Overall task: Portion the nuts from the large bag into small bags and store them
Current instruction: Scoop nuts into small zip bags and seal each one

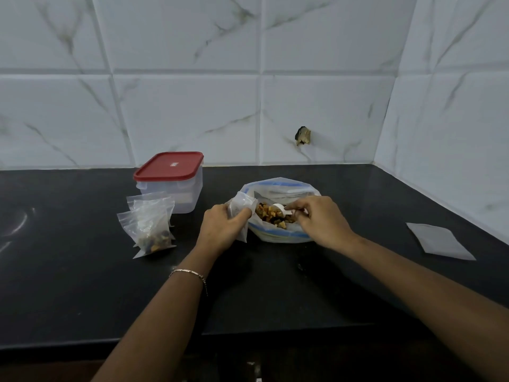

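The large clear bag (pixel 283 188) with blue zip stripes lies open on the black counter, mixed nuts (pixel 268 215) showing in its mouth. My right hand (pixel 319 220) is shut on the handle of a white scoop (pixel 279 209) that rests in the nuts. My left hand (pixel 223 230) holds a small clear bag (pixel 241 204) upright at the large bag's left edge. Left of it stand a few filled small bags (pixel 151 224) in a cluster.
A clear plastic box with a red lid (pixel 170 172) stands behind the filled bags. A flat empty small bag (pixel 439 241) lies at the right near the side wall. The tiled wall closes the back; the counter's front edge (pixel 248 336) is near me.
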`<act>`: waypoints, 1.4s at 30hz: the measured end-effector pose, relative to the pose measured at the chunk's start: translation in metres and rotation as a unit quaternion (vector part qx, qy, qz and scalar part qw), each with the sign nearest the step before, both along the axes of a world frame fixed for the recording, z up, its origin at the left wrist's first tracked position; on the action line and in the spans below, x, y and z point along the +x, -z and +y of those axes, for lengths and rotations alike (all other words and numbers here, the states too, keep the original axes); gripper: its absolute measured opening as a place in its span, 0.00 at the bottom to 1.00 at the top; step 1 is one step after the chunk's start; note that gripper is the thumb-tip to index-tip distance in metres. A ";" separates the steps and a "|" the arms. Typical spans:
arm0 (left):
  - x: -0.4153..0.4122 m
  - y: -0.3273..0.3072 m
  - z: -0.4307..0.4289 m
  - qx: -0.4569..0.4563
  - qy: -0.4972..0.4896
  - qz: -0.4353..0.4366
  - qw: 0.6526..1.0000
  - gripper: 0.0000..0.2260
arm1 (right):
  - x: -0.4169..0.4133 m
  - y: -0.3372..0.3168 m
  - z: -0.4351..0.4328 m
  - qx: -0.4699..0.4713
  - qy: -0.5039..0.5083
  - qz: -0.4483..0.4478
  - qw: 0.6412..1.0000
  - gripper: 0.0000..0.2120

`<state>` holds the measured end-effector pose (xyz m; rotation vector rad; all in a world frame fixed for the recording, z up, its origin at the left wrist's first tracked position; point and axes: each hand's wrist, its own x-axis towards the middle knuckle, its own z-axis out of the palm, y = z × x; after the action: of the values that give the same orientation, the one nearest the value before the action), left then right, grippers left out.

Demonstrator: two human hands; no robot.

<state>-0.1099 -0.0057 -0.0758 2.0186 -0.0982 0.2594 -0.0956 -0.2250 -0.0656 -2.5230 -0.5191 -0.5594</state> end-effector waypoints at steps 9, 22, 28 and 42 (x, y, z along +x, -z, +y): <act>0.002 0.001 -0.002 -0.024 0.014 0.019 0.999 0.05 | -0.007 0.000 -0.001 -0.002 0.015 0.038 0.999 0.13; 0.002 0.005 -0.004 -0.049 0.077 0.042 0.995 0.13 | 0.007 -0.001 0.017 0.332 0.042 0.293 0.896 0.10; -0.001 0.004 -0.007 -0.074 0.110 0.029 0.991 0.05 | 0.015 -0.013 0.019 0.331 0.050 0.373 0.865 0.11; 0.004 0.006 -0.006 -0.149 0.099 0.003 0.984 0.09 | 0.017 -0.008 0.027 0.576 0.024 0.438 0.690 0.10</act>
<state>-0.1061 -0.0117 -0.0818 1.6976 -0.2415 0.1318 -0.0786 -0.1983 -0.0576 -1.2724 0.2553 0.3208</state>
